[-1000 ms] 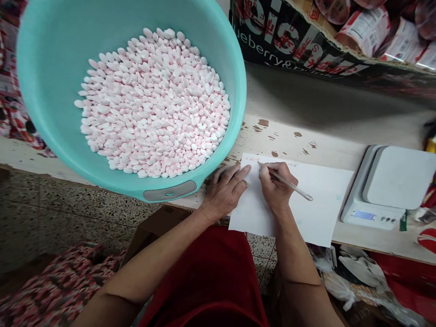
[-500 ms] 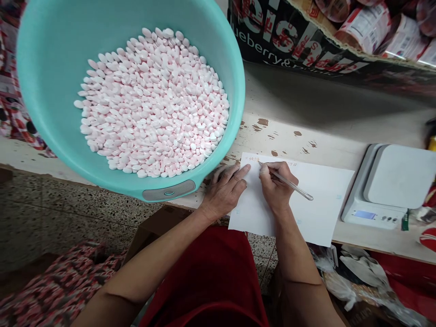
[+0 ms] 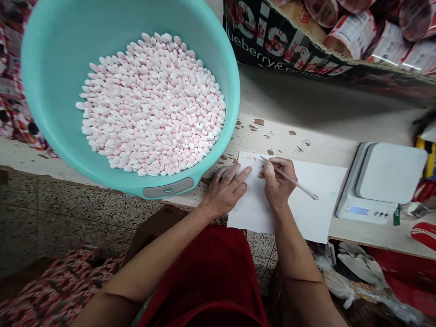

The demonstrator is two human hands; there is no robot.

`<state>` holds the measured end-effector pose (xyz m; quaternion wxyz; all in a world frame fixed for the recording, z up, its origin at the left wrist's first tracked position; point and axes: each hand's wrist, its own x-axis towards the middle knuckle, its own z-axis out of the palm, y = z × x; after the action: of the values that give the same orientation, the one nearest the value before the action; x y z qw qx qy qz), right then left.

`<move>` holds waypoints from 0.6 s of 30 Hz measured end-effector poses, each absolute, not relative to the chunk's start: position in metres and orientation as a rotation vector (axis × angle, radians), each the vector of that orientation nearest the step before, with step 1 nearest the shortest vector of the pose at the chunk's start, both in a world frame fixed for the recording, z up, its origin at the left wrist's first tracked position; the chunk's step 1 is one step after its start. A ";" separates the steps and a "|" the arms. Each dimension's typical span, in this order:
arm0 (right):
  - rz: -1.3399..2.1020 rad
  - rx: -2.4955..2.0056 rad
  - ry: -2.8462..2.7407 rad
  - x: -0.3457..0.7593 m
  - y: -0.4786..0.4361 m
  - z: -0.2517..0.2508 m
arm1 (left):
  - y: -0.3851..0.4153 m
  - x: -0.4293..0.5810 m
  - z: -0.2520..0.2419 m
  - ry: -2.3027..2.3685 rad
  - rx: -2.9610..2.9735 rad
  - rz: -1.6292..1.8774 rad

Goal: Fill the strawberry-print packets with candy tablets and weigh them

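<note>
My right hand (image 3: 276,181) is closed round a thin clear pen (image 3: 295,182), its tip touching the top left of a white sheet of paper (image 3: 313,200) where faint orange writing shows. My left hand (image 3: 225,188) lies flat with fingers stretched out, pressing the sheet's left edge onto the worn white table (image 3: 306,127). Just left of that hand stands a large teal plastic basin (image 3: 54,81) filled with several small pink-and-white oval candies (image 3: 153,104).
A white digital scale (image 3: 381,181) sits to the right of the paper. A black printed carton (image 3: 282,41) holding wrapped red-and-white packs stands at the back. Patterned bags lie on the speckled floor (image 3: 51,213) at left, and crumpled plastic lies under the table at right.
The pen has moved a little rightward along the top line of the paper, and the view has shifted slightly. The left hand stays flat on the sheet.
</note>
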<state>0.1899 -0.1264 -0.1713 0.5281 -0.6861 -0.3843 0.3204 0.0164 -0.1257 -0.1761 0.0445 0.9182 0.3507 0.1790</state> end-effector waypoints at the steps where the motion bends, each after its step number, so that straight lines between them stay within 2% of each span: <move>1: 0.800 -1.640 -0.914 0.191 -0.126 -0.170 | -0.126 0.016 -0.176 1.046 2.811 0.515; 5: 0.873 -1.681 -0.927 0.196 -0.128 -0.167 | -0.126 0.016 -0.177 1.044 2.797 0.458; 12: 0.569 -1.850 -1.044 0.191 -0.130 -0.172 | -0.124 0.017 -0.175 1.065 2.759 0.520; 18: 0.569 -1.877 -1.093 0.190 -0.130 -0.172 | -0.124 0.017 -0.176 1.064 2.734 0.527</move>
<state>0.1895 -0.1299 -0.1720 0.4335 -0.7533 -0.4387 0.2282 0.0173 -0.1240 -0.1757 0.0803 0.9143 0.3558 0.1762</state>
